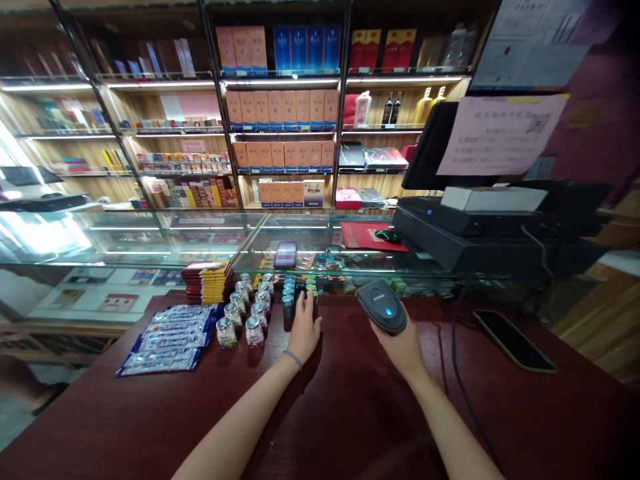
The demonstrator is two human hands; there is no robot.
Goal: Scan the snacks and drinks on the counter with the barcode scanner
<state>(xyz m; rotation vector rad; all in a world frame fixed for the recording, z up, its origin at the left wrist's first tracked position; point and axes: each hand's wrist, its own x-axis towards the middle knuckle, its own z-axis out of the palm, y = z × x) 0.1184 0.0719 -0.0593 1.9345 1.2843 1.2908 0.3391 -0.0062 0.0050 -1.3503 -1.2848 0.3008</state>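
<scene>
My right hand [405, 343] is wrapped round a dark grey barcode scanner [383, 305] with a lit blue light, held above the dark red table. My left hand [306, 330] wears a thin blue band at the wrist. Its fingers are stretched forward onto small dark and green-topped containers [311, 285], partly hiding them; the thumb stands apart on the right. Beside those is a row of blue-topped small containers [288, 300]. Farther left stand two rows of clear jars with silvery lids [254, 330].
Blue-and-white packets [167, 340] lie at left, with red and yellow packets [213, 283] stacked behind. A phone [514, 340] and a cable [460, 373] lie at right. A glass counter [310, 230] holds a mouse [387, 236]; a monitor [435, 147] stands at its right.
</scene>
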